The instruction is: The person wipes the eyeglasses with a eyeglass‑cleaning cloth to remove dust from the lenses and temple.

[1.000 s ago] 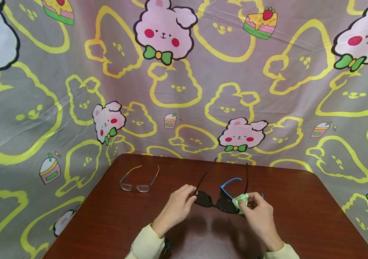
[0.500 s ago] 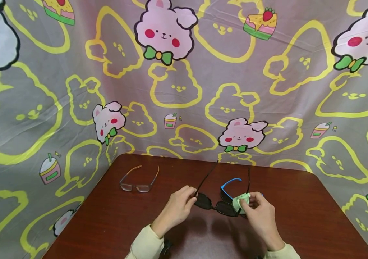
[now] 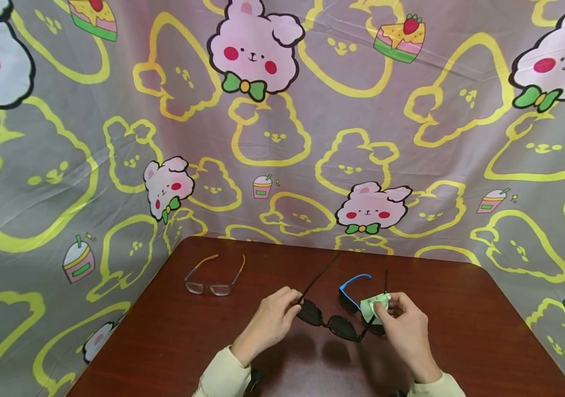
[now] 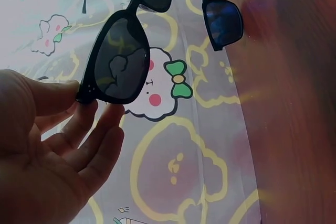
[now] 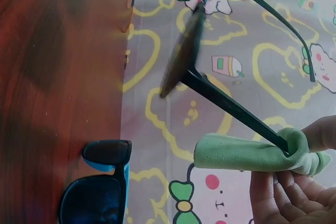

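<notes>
Black sunglasses [image 3: 342,327] are held up over the table, their temples pointing away. My left hand [image 3: 273,317] pinches them at the hinge corner between thumb and fingertips, as the left wrist view shows. In my right hand [image 3: 405,331] is a pale green cloth [image 5: 231,153], folded round one temple and pinched between thumb and fingers. The temple's far tip shows past the cloth in the head view. Behind the cloth lie blue-framed sunglasses [image 3: 349,295] with dark lenses, partly hidden by the cloth and my right hand.
Clear-lensed eyeglasses [image 3: 208,288] with orange-tipped temples lie at the left of the brown wooden table [image 3: 163,342]. A patterned fabric curtain [image 3: 282,138] hangs behind the table and along both sides.
The cloth in my right hand has shifted from the lens corner outward along the temple, slightly right. The black sunglasses have tilted, their right end lower and temples lower. The left hand barely moves.
</notes>
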